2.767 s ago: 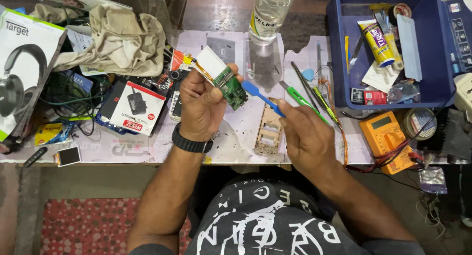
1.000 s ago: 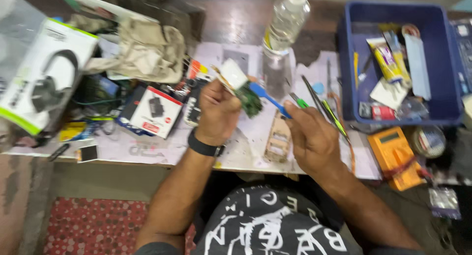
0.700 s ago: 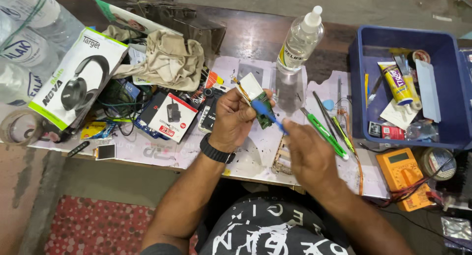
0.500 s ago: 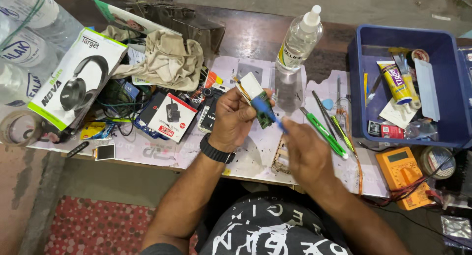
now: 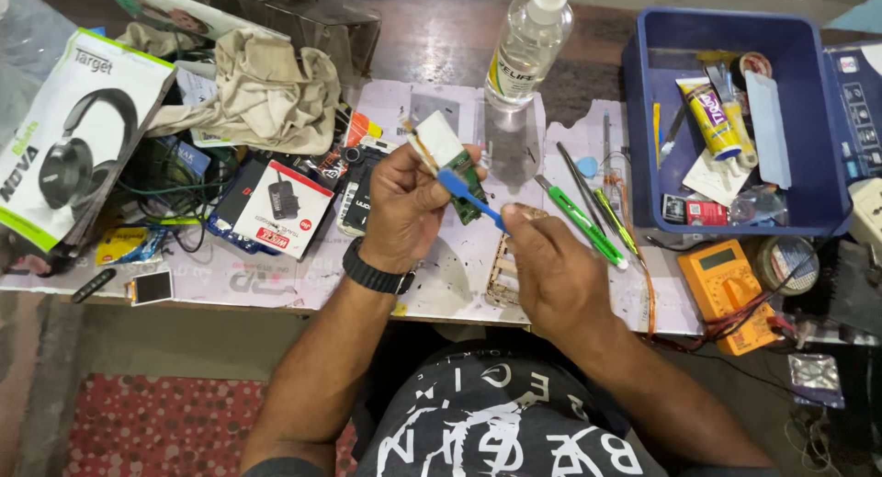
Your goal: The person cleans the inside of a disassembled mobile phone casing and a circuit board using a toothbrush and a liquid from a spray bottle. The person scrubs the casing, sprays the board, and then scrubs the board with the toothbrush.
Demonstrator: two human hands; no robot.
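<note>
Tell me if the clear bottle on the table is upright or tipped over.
Upright: the clear bottle stands on its base on the table, pump cap on top.

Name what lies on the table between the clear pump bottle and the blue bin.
In the head view, between the clear pump bottle and the blue bin lie a green-handled tool and slim dark tools on white paper.

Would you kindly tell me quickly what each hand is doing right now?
Left hand: closed, holding a small green circuit board with a white part on it.
Right hand: closed, holding a blue brush against the board.
</note>
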